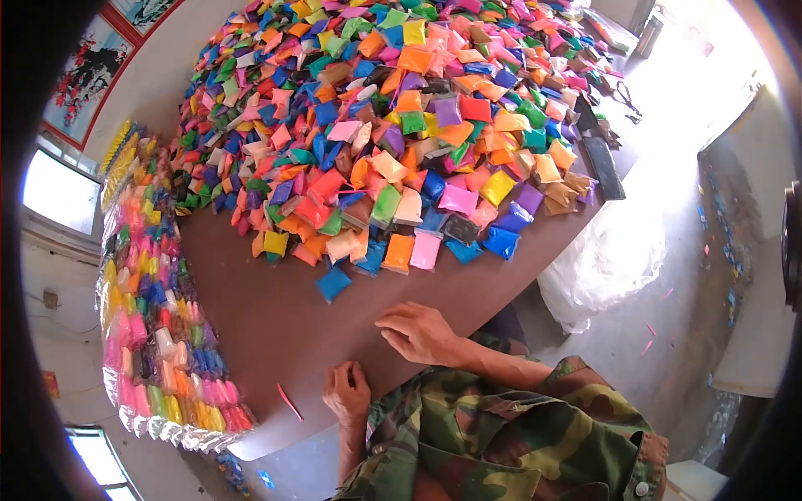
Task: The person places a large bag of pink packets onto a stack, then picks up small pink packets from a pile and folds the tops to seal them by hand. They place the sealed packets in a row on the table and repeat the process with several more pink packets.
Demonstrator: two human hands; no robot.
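Brown tabletop [251, 309] spreads beneath our two hands, and both are bent at the fingers. Our right hand [418, 334] reaches across the near side with its fingers loosely curled; we cannot tell whether the fingertips meet or have anything between them. Our left hand [345, 388], nearer our body, is curled too, its thumb beside the fingers, and again we cannot tell whether it is closed on something.

Just ahead of the right hand and a little to its left lies a blue packet [333, 285], flat on the table and apart from our fingers. Beyond it, an orange packet [398, 252] and a pink packet [425, 250] sit side by side at the near edge of a great heap of packets [393, 134] in many colours. Left of our left hand we see a thin red strip [290, 402], lying slantwise, and farther left, rows of colourful bundles [163, 334] in clear wrap. Off to the right of our right hand, below the table edge, is a white plastic bag [597, 275].
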